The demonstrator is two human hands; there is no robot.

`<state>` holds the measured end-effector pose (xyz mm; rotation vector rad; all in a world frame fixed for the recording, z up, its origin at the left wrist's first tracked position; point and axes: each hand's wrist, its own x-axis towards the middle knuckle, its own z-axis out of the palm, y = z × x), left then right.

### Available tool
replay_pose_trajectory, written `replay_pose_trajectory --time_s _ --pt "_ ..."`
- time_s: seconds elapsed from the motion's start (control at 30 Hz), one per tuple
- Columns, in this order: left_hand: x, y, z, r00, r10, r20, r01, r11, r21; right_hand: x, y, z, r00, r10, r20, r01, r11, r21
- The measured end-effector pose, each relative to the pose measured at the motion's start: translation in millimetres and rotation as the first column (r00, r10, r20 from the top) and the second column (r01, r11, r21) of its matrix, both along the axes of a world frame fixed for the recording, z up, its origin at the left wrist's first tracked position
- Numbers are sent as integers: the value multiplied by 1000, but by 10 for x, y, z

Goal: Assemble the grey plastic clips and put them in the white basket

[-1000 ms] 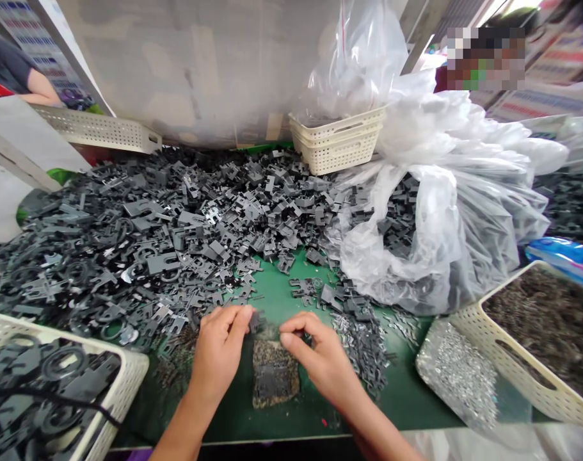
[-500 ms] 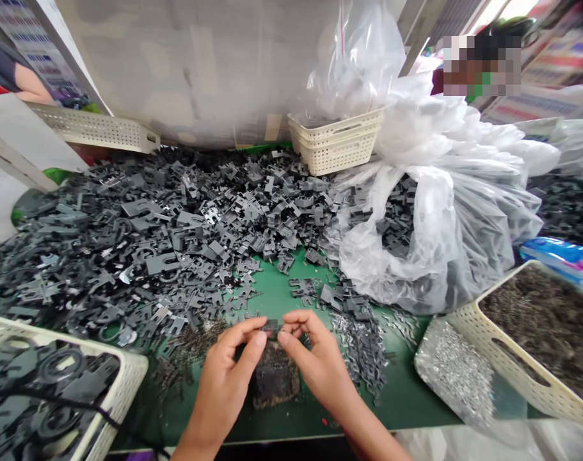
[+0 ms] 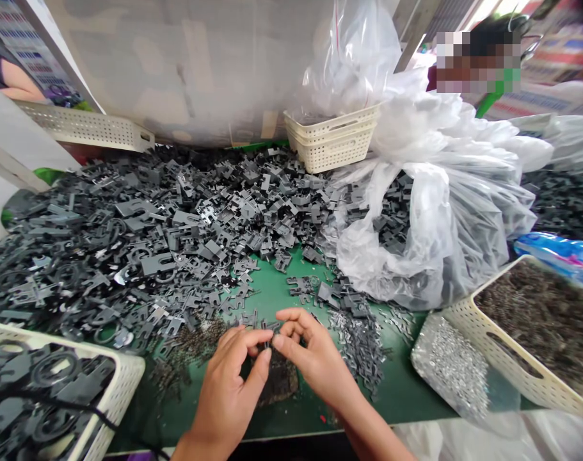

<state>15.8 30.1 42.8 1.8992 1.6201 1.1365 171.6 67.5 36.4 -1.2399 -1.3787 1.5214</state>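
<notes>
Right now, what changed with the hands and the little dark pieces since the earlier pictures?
The left hand and right hand have moved in toward each other, above the dark patch of small parts on the green mat. Earlier they were apart; now their fingertips meet around a small dark piece. The heap of gray parts, the plastic bag and the stacked baskets stayed put.

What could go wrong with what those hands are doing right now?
The small dark part pinched between the left hand and right hand might slip and get lost among the loose pieces below. The big heap of dark grey parts also spreads onto the green mat close to a pile of smaller grey pieces, so a careless arm movement could mix them.
</notes>
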Motion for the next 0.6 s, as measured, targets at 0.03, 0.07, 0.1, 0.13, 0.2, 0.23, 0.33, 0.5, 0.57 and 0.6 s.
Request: replay_pose_trajectory --time_s 0.03,0.07,0.1,0.13,0.2,0.23,0.33,0.5,0.57,0.6 --pt "-8 -5 10 1000 -17 -15 17 1000 15 21 9 11 998 24 65 -26 999 31" --pt "-19 -3 17 999 -38 -22 39 999 13 45 20 19 991 43 130 -52 997 64" --pt "-34 10 20 998 -67 -21 67 998 -12 71 31 25 980 53 191 -73 993 98" --pt "-52 41 16 995 -95 -20 94 994 -52 100 41 27 968 49 245 -83 988 131" --pt "-89 168 -17 989 -120 -90 106 983 -147 158 60 23 944 0 331 -70 978 197" --pt "-104 264 -48 981 -115 -153 86 979 -182 184 67 18 931 -33 363 -54 972 228" --pt "-115 607 -172 930 -36 -365 -34 982 -185 240 74 4 899 -104 426 -31 954 298" --pt "-46 822 -233 909 -26 -416 -50 984 -171 301 70 -23 867 -148 475 -22 942 334" --pt "-29 713 -171 915 -72 -396 1 984 -177 322 78 -41 866 -150 477 -11 948 319" --pt "-28 637 -134 920 -103 -377 34 982 -184 329 84 -49 867 -145 477 -11 951 309"
